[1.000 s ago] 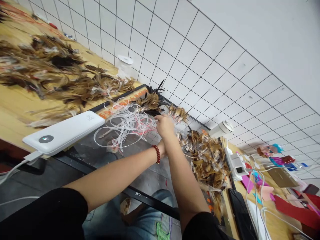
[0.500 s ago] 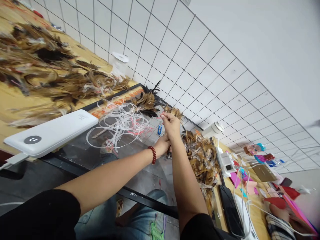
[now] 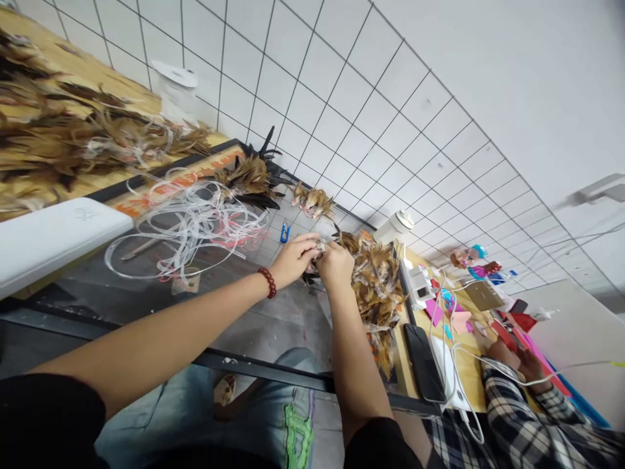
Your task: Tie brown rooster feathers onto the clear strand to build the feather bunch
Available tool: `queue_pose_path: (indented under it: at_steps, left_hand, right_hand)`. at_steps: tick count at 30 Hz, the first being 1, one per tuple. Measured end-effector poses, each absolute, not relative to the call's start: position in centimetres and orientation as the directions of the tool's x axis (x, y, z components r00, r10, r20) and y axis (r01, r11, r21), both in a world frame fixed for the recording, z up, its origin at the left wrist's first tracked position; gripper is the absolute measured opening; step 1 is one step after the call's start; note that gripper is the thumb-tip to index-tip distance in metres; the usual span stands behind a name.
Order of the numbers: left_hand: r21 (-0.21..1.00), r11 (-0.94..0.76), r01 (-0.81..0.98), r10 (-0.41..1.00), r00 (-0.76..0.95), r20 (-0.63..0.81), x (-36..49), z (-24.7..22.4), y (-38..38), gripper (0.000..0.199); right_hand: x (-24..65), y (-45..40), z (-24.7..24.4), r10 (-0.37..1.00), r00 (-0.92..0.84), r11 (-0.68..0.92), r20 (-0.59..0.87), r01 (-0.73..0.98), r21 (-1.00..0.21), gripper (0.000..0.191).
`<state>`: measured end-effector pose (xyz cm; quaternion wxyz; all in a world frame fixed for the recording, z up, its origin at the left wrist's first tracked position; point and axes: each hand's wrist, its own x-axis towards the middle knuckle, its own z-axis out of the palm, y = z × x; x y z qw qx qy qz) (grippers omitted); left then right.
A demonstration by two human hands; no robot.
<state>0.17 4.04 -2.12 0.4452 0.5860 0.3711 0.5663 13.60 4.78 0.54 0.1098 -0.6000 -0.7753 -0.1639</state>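
My left hand, with a red bead bracelet at the wrist, has its fingers closed on a small feather bundle. Pressed against the same bundle is my right hand, curled shut, its fingertips partly hidden. Small blue snips lie on the glass just beyond my left hand. To the left is a tangle of clear and pink ribbon. Dark and brown feathers and a small tan feather bunch rest farther back. A large brown feather pile sits right of my right hand.
A white power bank and more feathers are at the left. White spools stand near the wire grid. At the right are a phone, a power strip with cables, and another person's plaid sleeves.
My two hands have come together around the bundle; before, my right hand was raised, pinching a pink strand above my left. The view has shifted, showing more of the other person.
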Motion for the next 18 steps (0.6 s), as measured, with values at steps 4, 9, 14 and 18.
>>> queue_pose_path:
  at_steps: [4,9,14,18]
  left_hand:
    - [0.977,-0.019,-0.211,0.992,0.115,0.044,0.0,-2.4,4.7,0.014]
    - [0.981,0.009,-0.196,0.997,0.076,0.006,-0.7,-2.8,5.5,0.018]
    - [0.970,-0.119,0.210,0.993,0.023,0.117,-1.2,-3.0,5.8,0.024]
    - [0.866,-0.237,0.441,0.967,0.196,0.165,-1.2,-2.1,5.1,0.025]
  right_hand:
    - [13.4,4.2,0.9,0.878,-0.333,0.308,0.344,0.943,0.125,0.028]
    - [14.2,4.2,1.5,0.871,-0.325,0.344,0.370,0.939,0.015,0.029]
    - [14.7,4.2,2.2,0.819,-0.436,0.491,0.374,0.869,-0.064,0.024]
    - [14.8,4.5,2.2,0.754,-0.507,0.619,0.418,0.761,-0.193,0.022]
